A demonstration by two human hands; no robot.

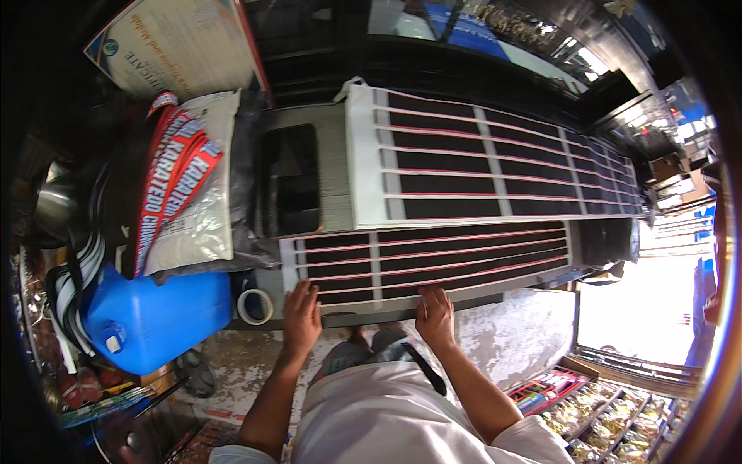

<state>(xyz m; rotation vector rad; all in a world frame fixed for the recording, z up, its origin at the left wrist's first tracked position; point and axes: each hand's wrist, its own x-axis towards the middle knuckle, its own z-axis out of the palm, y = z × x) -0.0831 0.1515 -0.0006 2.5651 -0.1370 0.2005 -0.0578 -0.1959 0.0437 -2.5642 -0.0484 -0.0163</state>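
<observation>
The strip (464, 261), black with white and red stripes, lies along the near edge of the desk (332, 155). Its long axis runs left to right, the right end angled slightly away from the person; the stripes follow that axis, and a white band marks the left end. The left hand (303, 313) has its fingertips at the near left corner, and the right hand (435, 315) rests bent fingers on the near edge, around the middle. I cannot tell whether the grip of either of the 2 hands pinches the strip or just rests on it.

Behind it, a wider striped panel (440, 158) also runs lengthwise left to right. At left, a blue jerrycan (166, 313) has a whitish cap; its contents are hidden. The printed bag (197, 185) hides its contents too. At lower right, small shiny packets (576, 414) fill a slatted rack.
</observation>
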